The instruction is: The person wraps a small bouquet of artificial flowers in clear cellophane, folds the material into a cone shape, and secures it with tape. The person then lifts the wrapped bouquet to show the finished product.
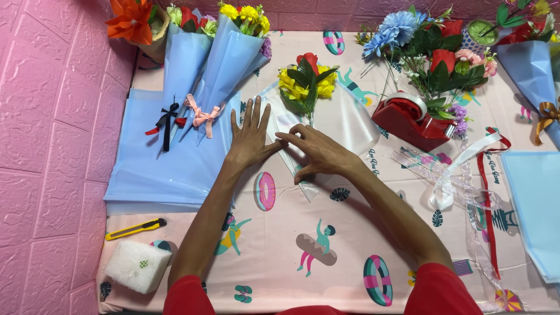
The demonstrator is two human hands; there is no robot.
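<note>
A small bunch of yellow and red artificial flowers (307, 83) lies on a clear wrapping sheet (350, 125) in the middle of the table. My left hand (251, 135) lies flat with fingers spread on the sheet's left edge. My right hand (318, 153) presses on a fold of the sheet just below the flower stems, fingers bent over the crease. Neither hand grips anything.
Two finished blue-wrapped bouquets (201, 70) lie on a stack of blue sheets (157, 169) at the left. A red tape dispenser (413, 121), loose flowers (434, 49) and ribbons (466, 169) are at the right. A yellow cutter (135, 229) and a white foam block (137, 265) sit front left.
</note>
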